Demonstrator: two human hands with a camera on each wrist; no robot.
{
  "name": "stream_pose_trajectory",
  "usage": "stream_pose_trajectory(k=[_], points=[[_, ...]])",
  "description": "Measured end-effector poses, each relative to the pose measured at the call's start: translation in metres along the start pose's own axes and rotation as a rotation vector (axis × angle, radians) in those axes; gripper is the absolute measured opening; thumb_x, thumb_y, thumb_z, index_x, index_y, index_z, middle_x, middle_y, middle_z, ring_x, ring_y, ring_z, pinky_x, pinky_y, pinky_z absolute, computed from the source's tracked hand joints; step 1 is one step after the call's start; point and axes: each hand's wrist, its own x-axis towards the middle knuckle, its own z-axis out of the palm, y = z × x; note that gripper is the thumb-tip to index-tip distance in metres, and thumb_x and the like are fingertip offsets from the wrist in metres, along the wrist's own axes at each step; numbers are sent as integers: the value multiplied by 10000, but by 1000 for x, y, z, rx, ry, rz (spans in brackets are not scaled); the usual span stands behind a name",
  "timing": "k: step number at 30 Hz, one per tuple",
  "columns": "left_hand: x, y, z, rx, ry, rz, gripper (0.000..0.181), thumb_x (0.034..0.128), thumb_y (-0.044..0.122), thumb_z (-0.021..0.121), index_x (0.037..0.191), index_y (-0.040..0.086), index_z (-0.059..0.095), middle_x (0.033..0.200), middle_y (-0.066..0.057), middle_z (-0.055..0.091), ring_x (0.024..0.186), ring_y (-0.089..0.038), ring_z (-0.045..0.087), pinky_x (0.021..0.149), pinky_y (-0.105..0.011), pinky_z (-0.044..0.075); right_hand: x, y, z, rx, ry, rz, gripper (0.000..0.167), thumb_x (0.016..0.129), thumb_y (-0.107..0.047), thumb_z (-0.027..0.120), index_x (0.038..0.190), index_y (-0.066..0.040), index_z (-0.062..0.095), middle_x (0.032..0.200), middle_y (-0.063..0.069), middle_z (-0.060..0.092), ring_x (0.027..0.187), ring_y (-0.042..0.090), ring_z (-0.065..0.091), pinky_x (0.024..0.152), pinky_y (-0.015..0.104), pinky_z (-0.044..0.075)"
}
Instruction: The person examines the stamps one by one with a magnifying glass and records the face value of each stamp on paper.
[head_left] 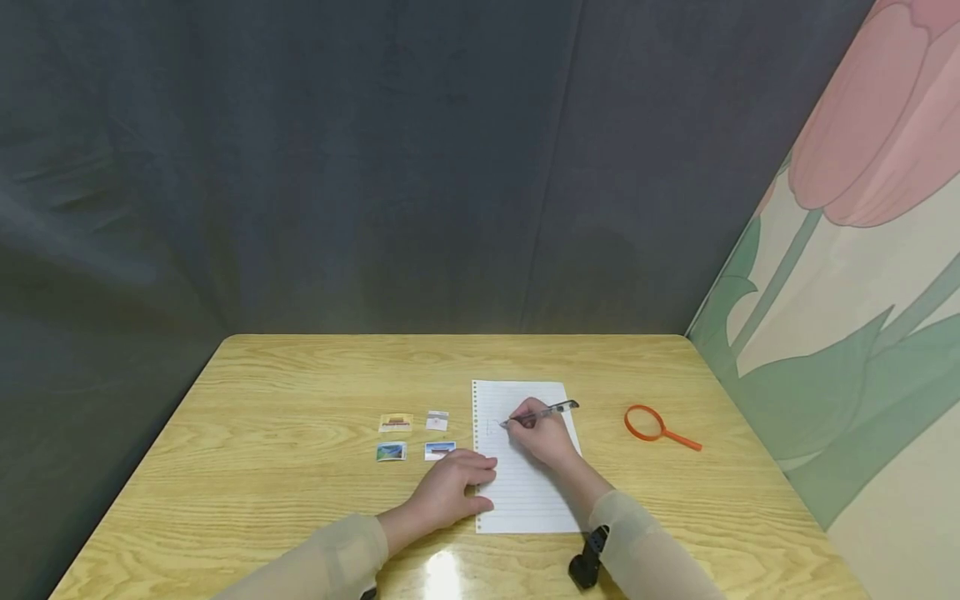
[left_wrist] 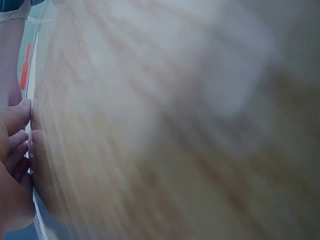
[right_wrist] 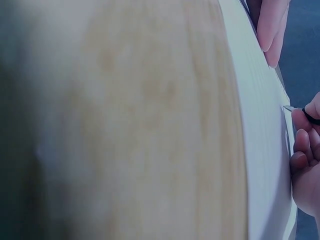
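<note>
A lined sheet of paper point(head_left: 525, 500) with punched holes down its left edge lies on the table. My right hand point(head_left: 546, 435) pinches a pen point(head_left: 555, 409), its tip on the upper left part of the sheet beside faint marks. In the right wrist view the right hand point(right_wrist: 307, 160) holds the pen near its tip, above the paper point(right_wrist: 262, 140). My left hand point(head_left: 450, 489) rests with fingers spread on the sheet's left edge; the left wrist view has this hand point(left_wrist: 15, 165) at its left border.
Left of the sheet lie several small picture cards: a yellow one point(head_left: 396, 422), a pale one point(head_left: 437, 420), a green-blue one point(head_left: 392, 452) and another point(head_left: 439, 451) by the left hand. An orange magnifying glass point(head_left: 681, 440) lies at the right. A dark curtain point(head_left: 375, 167) stands behind the table.
</note>
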Motion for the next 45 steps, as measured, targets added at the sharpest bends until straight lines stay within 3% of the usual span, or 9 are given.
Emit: stream_pose_trajectory(k=[6, 12, 16, 22, 31, 37, 45], points=[[1, 2, -2, -7, -24, -35, 416, 822, 216, 814, 1197, 66, 717, 1316, -54, 634, 1225, -221, 554, 1067, -340, 421, -5, -2, -2, 28, -56, -38, 61, 805, -88, 713, 834, -111, 665, 678, -64, 564, 638, 115, 500, 568, 223, 410], [1, 1, -1, -6, -15, -16, 409, 817, 205, 818, 1186, 57, 721, 1303, -68, 641, 1212, -229, 563, 1055, -342, 434, -7, -4, -2, 43, -100, -56, 66, 810, -81, 710, 835, -122, 665, 667, -72, 556, 629, 105, 478, 560, 211, 384], [1, 1, -1, -7, -6, 1, 409, 811, 197, 820, 1180, 48, 721, 1296, -79, 644, 1203, -240, 570, 1051, -354, 438, -8, -3, -4, 19, -82, -58, 89, 803, -73, 711, 817, -141, 656, 679, -86, 569, 633, 103, 492, 559, 211, 401], [1, 0, -1, -12, -20, -26, 405, 818, 208, 817, 1187, 69, 723, 1309, -59, 637, 1220, -225, 560, 1067, -337, 422, -7, 1, -8, 8, -42, -42, 124, 782, -42, 717, 794, -146, 650, 679, -83, 575, 643, 108, 501, 567, 213, 411], [0, -1, -1, -8, 5, 18, 401, 806, 200, 822, 1171, 62, 730, 1295, -74, 646, 1197, -241, 573, 1043, -353, 445, 1, 3, -9, 96, 38, 11, 55, 793, -27, 695, 829, -60, 671, 701, -30, 589, 652, 128, 525, 577, 208, 440], [0, 0, -2, -28, -12, -8, 409, 817, 199, 817, 1192, 68, 721, 1310, -61, 637, 1215, -229, 562, 1057, -340, 432, 5, 3, -9, 67, 24, 19, 54, 801, -70, 708, 843, -70, 673, 696, -36, 579, 648, 132, 521, 585, 219, 439], [0, -1, -1, -16, -4, 3, 398, 815, 199, 818, 1179, 68, 728, 1299, -71, 644, 1206, -240, 568, 1050, -354, 440, 4, 5, -9, 48, -17, -14, 83, 792, -49, 723, 827, -101, 668, 696, -45, 581, 652, 127, 514, 592, 230, 439]])
